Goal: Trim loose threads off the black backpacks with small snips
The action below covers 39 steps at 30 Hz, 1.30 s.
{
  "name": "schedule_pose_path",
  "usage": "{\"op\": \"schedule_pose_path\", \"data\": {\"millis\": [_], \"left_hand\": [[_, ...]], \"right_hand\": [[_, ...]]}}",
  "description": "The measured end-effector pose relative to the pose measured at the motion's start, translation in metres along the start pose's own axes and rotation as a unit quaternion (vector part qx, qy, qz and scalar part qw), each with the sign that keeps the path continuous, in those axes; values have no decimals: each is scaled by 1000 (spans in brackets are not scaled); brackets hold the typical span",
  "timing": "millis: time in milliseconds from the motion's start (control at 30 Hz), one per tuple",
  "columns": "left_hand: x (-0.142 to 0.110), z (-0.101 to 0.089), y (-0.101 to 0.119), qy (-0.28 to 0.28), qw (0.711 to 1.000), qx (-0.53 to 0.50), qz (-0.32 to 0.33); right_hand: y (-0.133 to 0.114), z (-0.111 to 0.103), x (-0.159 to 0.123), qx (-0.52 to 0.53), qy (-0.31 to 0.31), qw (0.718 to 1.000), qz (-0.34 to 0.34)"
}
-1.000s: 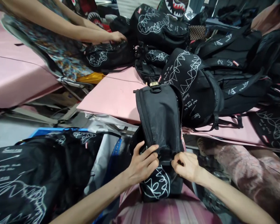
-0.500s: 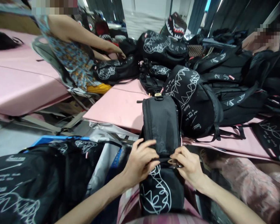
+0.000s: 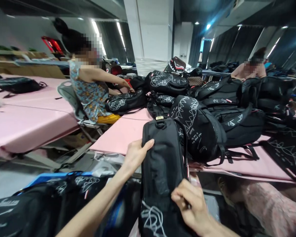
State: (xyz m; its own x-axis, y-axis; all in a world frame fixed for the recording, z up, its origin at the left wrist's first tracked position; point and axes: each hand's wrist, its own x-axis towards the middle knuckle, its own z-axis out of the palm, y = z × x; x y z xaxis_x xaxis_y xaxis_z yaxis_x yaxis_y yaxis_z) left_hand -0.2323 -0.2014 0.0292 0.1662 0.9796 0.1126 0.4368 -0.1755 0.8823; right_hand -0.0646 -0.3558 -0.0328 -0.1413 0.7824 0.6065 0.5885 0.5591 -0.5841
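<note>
A black bag [image 3: 162, 158] with a white scribble print low on its front stands upright before me, against the edge of the pink table. My left hand [image 3: 138, 153] grips its left side, thumb on the front panel and fingers hidden behind. At the lower right of the bag, my right hand [image 3: 189, 202] is closed in a fist. A small dark tip shows under its fingers, but what it holds is hidden. Gold-coloured hardware [image 3: 159, 118] sits by the bag's top loop.
Several black printed backpacks [image 3: 187, 121] are heaped on the pink table [image 3: 120, 135]. More bags fill a blue crate [image 3: 39, 179] at lower left. A co-worker [image 3: 88, 82] sits at left handling a bag; another person [image 3: 251, 67] is at far right. A patterned garment [image 3: 268, 200] shows at right.
My left hand has moved up from the bag's lower front to its left side. My right hand has closed and sits lower beside the bag. The camera has tilted up.
</note>
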Motion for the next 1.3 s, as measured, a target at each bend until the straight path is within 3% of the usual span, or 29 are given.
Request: {"op": "schedule_pose_path", "data": {"millis": [100, 200, 267, 400, 500, 633, 900, 967, 1033, 1133, 1200, 1233, 1300], "left_hand": [[-45, -22, 48, 113, 985, 41, 127], [-65, -26, 71, 253, 915, 152, 275], [-62, -12, 61, 290, 868, 222, 335], [-37, 29, 17, 308, 808, 320, 387], [-29, 45, 3, 319, 786, 345, 401], [-34, 44, 7, 315, 774, 361, 413], [-33, 41, 2, 326, 785, 311, 424], [-38, 39, 1, 302, 797, 275, 445], [-45, 33, -3, 240, 819, 213, 476], [-41, 3, -19, 70, 867, 114, 480], [-21, -32, -35, -29, 908, 89, 409], [-6, -52, -41, -48, 931, 91, 349], [23, -89, -45, -23, 961, 117, 248]], "right_hand": [[-14, -13, -3, 5, 48, 993, -105], [-5, -17, 6, 1, 49, 991, -124], [11, -21, 16, 25, 75, 995, -60], [36, -42, 47, 48, 219, 971, 77], [35, -63, 78, 18, 238, 969, 56], [24, -76, 120, -19, 212, 977, 13], [24, -88, 168, -98, 120, 988, -6], [28, -94, 178, -146, 135, 980, -19], [35, -102, 192, -206, 179, 962, -24], [46, -117, 214, -263, 220, 939, -8], [48, -121, 221, -270, 201, 942, -5], [47, -120, 221, -267, 190, 945, -6], [41, -112, 216, -251, 172, 953, -7]]}}
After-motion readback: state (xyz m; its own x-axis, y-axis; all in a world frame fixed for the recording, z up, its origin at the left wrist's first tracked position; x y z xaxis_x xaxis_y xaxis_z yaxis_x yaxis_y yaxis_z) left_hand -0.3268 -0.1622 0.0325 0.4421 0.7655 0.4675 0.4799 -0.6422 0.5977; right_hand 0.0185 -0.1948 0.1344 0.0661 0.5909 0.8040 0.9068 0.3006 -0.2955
